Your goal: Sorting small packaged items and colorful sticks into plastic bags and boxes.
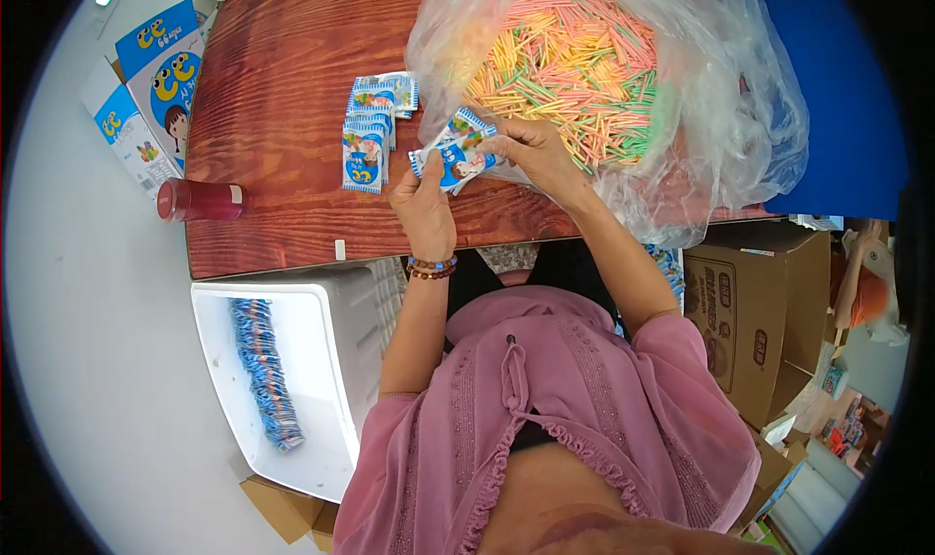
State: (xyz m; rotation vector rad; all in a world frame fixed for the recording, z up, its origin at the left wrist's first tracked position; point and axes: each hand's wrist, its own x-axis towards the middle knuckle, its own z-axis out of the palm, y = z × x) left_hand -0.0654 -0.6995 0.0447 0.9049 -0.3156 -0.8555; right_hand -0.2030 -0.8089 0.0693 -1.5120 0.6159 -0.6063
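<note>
Between my two hands are small blue-and-white printed packets point(462, 162), held above the table near its front edge. My left hand point(426, 209) pinches their lower left side; a beaded bracelet is on that wrist. The fingers of my right hand point(536, 156) close on their right side. How many packets are in this hold I cannot tell. Just left of them, a stack of similar packets point(365, 146) lies overlapping on the table. Beyond my right hand, a large clear plastic bag point(721, 97) is open around a heap of thin pink, yellow and green sticks point(575, 68).
The reddish wooden table point(282, 97) carries a red-lidded jar point(200, 200) at its left edge. A white foam box point(326, 399) below holds a long row of packets point(265, 375). Printed cartons point(161, 88) stand at left, and a brown cardboard box point(745, 312) at right.
</note>
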